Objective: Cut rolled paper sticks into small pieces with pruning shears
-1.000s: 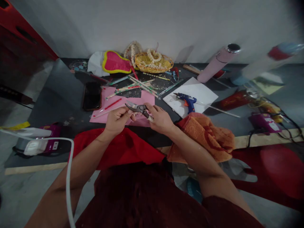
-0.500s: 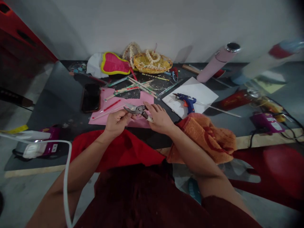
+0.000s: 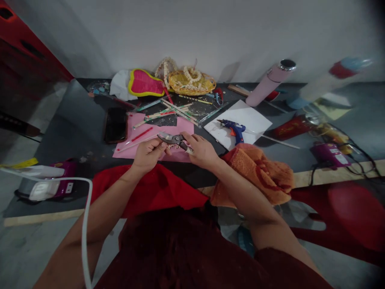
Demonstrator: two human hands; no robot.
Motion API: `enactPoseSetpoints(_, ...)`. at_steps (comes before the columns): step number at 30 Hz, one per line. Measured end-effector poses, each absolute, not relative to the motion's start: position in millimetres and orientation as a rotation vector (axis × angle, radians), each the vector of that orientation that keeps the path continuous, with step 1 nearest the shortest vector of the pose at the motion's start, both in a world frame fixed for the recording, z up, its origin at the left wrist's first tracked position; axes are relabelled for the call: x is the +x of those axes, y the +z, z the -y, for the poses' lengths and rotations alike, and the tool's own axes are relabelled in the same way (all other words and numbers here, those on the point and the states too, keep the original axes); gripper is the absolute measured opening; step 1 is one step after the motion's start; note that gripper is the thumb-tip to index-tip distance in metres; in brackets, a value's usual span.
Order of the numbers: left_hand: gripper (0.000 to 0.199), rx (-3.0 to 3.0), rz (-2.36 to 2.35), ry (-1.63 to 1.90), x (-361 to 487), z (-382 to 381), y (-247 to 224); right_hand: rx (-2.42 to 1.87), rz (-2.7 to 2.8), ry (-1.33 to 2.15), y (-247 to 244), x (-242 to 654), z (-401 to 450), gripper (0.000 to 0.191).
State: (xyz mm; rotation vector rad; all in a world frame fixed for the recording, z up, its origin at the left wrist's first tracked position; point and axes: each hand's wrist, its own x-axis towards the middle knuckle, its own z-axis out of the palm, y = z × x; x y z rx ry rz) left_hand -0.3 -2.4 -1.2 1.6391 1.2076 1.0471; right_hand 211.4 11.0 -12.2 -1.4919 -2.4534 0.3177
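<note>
My right hand (image 3: 203, 150) is wrapped round the handles of a pair of pruning shears (image 3: 173, 139), whose curved blades point left. Close by the blades, my left hand (image 3: 148, 154) is closed in a pinch; whatever lies between its fingers is too small to make out. Under both hands a pink paper sheet (image 3: 135, 125) covers part of the dark table. On it rests a red stick (image 3: 142, 134) in clear wrapping. Several pale sticks with green and red print (image 3: 180, 111) lie crossed just beyond.
A blue glue gun (image 3: 236, 127) rests on a white board (image 3: 258, 116) to the right, near an orange towel (image 3: 255, 172). A phone (image 3: 116, 125) lies at left. Farther back stand a wicker basket (image 3: 177, 89) and a pink flask (image 3: 269, 82). A white cable (image 3: 86, 224) crosses my left arm.
The view has turned slightly right, so things at right appear farther left. My left hand's fingers have shifted a little by the blades; the shears stay in my right hand.
</note>
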Motion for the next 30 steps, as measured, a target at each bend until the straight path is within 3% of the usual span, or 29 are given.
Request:
enactPoseSetpoints(10, 0.019, 1.714, -1.374, 1.117, 1.9, 0.5, 0.6, -1.54, 2.402, 0.287, -16.8, 208.5, -13.3, 0.059)
enactPoseSetpoints(16, 0.027, 1.72, -1.316, 1.062, 1.3, 0.2, -1.5, -1.545, 2.461, 0.234, -17.5, 210.4, -13.7, 0.072)
enactPoseSetpoints(30, 0.028, 1.738, -1.273, 1.061, 0.2, 1.6, 3.9, -1.523, 2.452, 0.25, -16.6, 211.0, -12.2, 0.055)
